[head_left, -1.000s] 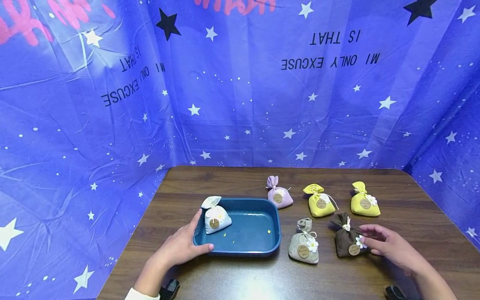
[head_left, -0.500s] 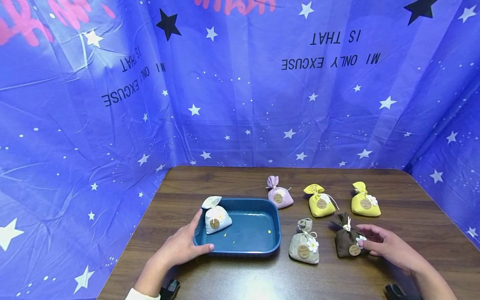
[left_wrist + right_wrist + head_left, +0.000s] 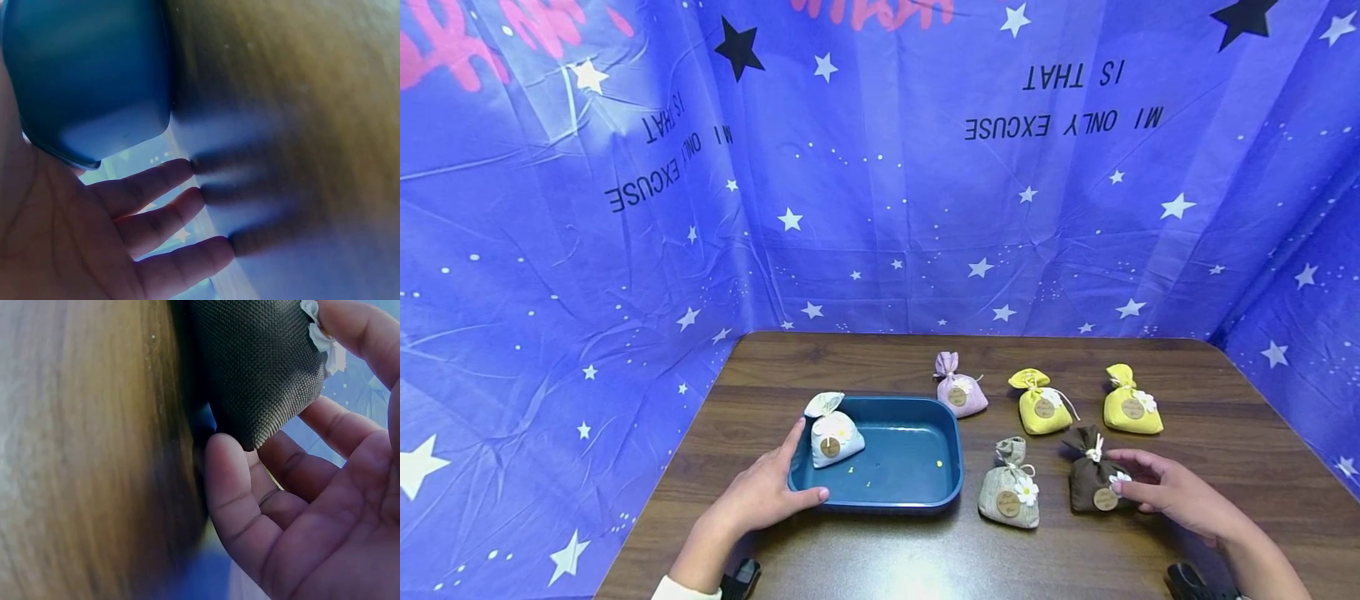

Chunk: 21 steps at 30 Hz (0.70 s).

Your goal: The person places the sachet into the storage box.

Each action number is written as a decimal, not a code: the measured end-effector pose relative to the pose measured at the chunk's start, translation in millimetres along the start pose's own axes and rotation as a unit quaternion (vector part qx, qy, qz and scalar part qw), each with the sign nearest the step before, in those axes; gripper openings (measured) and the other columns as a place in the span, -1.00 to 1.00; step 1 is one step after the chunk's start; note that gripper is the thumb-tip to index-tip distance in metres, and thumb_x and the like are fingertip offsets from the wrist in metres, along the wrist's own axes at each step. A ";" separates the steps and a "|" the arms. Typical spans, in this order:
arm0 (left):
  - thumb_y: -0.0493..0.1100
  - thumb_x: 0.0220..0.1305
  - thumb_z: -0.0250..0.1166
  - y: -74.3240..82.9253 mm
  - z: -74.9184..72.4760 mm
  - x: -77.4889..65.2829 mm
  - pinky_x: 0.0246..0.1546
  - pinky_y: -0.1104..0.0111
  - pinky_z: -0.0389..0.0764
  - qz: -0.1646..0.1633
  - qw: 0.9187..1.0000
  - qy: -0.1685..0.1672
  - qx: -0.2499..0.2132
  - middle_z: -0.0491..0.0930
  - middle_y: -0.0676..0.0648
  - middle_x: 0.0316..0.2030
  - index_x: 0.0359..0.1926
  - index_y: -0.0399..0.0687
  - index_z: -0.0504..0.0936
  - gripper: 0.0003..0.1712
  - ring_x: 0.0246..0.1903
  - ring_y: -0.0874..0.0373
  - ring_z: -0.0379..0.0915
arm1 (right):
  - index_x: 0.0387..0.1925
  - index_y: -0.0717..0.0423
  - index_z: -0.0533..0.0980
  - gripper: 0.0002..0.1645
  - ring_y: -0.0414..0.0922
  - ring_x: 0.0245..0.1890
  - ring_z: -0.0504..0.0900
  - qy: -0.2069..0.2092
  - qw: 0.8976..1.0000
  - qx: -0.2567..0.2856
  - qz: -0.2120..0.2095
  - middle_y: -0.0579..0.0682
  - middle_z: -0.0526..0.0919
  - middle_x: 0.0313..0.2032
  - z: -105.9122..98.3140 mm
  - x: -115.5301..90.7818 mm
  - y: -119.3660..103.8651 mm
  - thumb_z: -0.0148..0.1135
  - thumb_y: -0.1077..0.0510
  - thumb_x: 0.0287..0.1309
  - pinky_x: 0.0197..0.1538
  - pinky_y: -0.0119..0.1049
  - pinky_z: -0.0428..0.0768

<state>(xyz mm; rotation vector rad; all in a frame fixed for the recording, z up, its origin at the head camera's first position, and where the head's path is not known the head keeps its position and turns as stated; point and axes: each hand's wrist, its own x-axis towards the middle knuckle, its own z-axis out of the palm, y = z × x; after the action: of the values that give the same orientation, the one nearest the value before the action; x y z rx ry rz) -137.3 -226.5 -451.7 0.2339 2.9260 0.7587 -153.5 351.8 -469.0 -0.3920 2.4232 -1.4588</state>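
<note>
My left hand (image 3: 765, 492) rests at the left end of a dark blue tray (image 3: 951, 442), thumb at the near rim and index finger along the side. In the left wrist view three straight fingers (image 3: 169, 228) reach past the tray's underside, tips at the tabletop. Inside the tray lies a pale blue cloth sachet (image 3: 837, 435) with a round tag. On the right, my right hand (image 3: 1180, 496) pinches a dark brown sachet (image 3: 1086, 483), thumb on its white flower (image 3: 325, 347) and curled fingers behind its side. The sachet's far side is hidden.
A grey-beige sachet (image 3: 1006, 492) stands between the tray and the brown sachet. Farther back are a pink sachet (image 3: 961, 393) and two yellow ones, a left yellow sachet (image 3: 1043, 412) and a right yellow sachet (image 3: 1131, 408). Starry blue cloth (image 3: 880, 208) encloses the wooden table (image 3: 865, 358).
My right hand has moved slightly left and closed its thumb and fingers onto the brown sachet, whose tag has shifted a little left. The left hand and tray stay put.
</note>
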 end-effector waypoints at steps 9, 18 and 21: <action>0.42 0.00 0.41 -0.8 1.2 1.0 0.17 -0.15 0.39 -0.004 1.000 0.002 0.002 0.39 -0.40 0.28 0.58 0.00 -0.05 0.32 0.25 -0.28 0.35 | 0.23 0.52 0.32 -0.45 -0.26 -0.34 0.53 0.017 1.000 -0.013 -0.012 -0.15 0.59 -0.15 3.1 2.1 0.6 0.19 0.25 0.34 -0.40 -0.27 0.57; 0.43 -0.01 0.40 -1.5 1.9 1.0 0.17 -0.14 0.39 -0.004 1.000 0.001 0.002 0.40 -0.41 0.27 0.58 0.00 -0.05 0.32 0.24 -0.28 0.36 | 0.21 0.47 0.34 -0.47 -0.23 -0.35 0.55 0.021 1.000 -0.021 0.001 -0.05 0.62 -0.22 4.9 2.3 -2.9 0.21 0.23 0.33 -0.42 -0.25 0.58; 0.43 0.00 0.40 -1.6 2.1 0.9 0.16 -0.13 0.40 -0.001 1.000 0.003 0.003 0.40 -0.41 0.26 0.58 -0.01 -0.05 0.32 0.24 -0.28 0.37 | 0.19 0.45 0.36 -0.48 -0.25 -0.35 0.55 0.030 0.999 -0.026 0.004 -0.05 0.62 -0.23 5.8 2.4 -4.1 0.23 0.23 0.32 -0.42 -0.26 0.57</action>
<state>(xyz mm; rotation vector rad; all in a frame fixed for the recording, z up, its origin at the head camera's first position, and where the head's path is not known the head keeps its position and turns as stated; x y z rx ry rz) -138.0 -226.7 -454.4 0.2308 2.9346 0.7517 -153.2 344.4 -468.2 -0.3551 2.5113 -1.4252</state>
